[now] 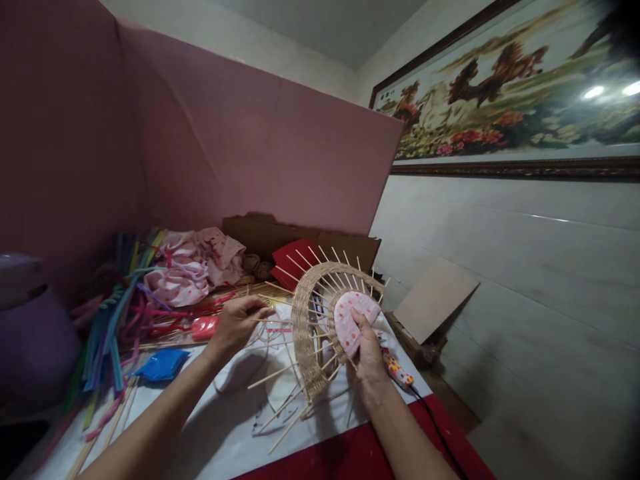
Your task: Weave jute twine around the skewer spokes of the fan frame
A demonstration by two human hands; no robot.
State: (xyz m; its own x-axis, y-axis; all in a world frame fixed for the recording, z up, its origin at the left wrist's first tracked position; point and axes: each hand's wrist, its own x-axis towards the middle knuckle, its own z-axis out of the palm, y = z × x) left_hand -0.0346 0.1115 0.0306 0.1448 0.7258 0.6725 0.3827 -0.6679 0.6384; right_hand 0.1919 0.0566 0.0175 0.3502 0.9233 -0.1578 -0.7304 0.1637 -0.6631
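A half-round woven fan (305, 320) with thin wooden sticks radiating from it is held up over the table. Its woven band looks like twine, and a pink spotted cloth half-circle (346, 319) covers its centre. My right hand (369, 357) grips this centre, the thumb lying over the cloth. To the left of the fan, my left hand (243, 325) has its fingertips pinched together beside the stick ends. A thin cord (267, 343) hangs below those fingertips; whether they hold the cord or a stick I cannot make out.
Coloured pipe cleaners (103, 340), pink spotted fabric (183, 267) and a blue packet (163, 365) lie at the left. A patterned tool (397, 370) with a black cable is on the right. Behind stand cardboard (345, 243) and a pink panel (260, 133).
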